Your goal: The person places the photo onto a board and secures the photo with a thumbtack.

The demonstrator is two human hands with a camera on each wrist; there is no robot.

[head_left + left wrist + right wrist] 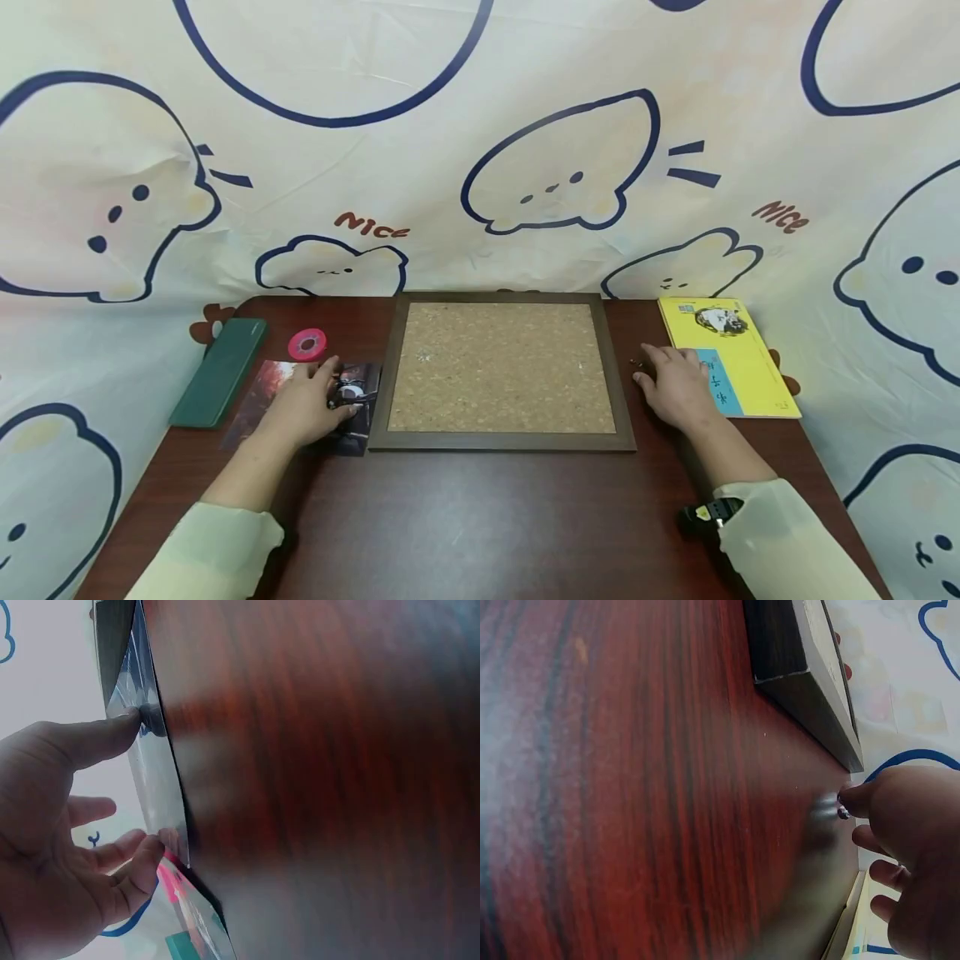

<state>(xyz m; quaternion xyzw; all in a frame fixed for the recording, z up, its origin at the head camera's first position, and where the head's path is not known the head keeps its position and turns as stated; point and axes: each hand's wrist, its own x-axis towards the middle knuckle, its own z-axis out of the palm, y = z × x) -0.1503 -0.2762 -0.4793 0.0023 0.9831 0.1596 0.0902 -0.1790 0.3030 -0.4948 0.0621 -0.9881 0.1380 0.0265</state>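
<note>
Left hand [306,406], splayed, touches print [348,437] (long axis pointing away); right hand [678,387], grip unclear.

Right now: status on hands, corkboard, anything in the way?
Left hand touching dark print. Right hand at shiny bit, grip unclear. Corkboard between hands, neither over it. Yellow book near right hand, possible snag.
</note>
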